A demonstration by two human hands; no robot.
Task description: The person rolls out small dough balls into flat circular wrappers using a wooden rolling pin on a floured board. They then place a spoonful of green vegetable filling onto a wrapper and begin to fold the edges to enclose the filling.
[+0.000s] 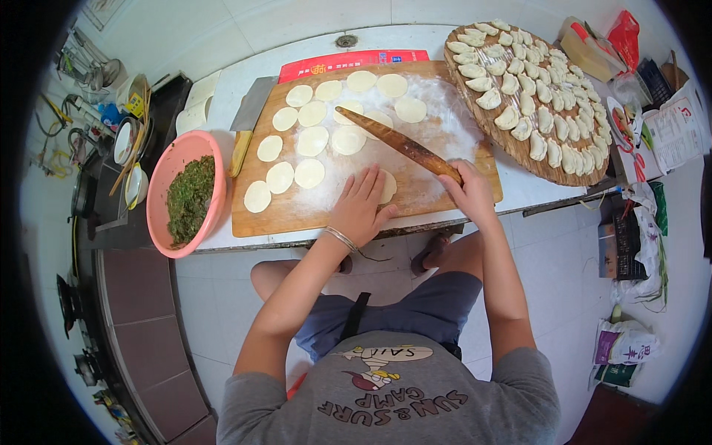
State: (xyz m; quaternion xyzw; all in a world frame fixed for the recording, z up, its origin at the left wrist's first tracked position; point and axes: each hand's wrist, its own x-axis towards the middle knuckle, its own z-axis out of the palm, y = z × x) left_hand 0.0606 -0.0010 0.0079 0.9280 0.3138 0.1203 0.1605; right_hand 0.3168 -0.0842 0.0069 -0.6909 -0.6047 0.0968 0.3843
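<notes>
My right hand point(471, 191) is wrapped round the near end of a dark, tapered wooden rolling pin point(400, 143). The pin slants up and left, its far tip passing over some of the wrappers. My left hand point(359, 204) lies flat on the floured cutting board point(430, 196), fingers stretched out. Beside its fingers, partly covered by them, is a round dough wrapper point(388, 187). Several more thin round wrappers point(312, 141) are spread over the board's left and middle, most lying separately.
Left of the board stands a pink bowl point(216, 215) of chopped green filling point(189, 200). A cleaver point(252, 105) lies along the board's left edge. At the right, a round wooden board point(489, 126) carries many folded dumplings point(545, 121). Scissors point(638, 165) with red handles lie beyond it.
</notes>
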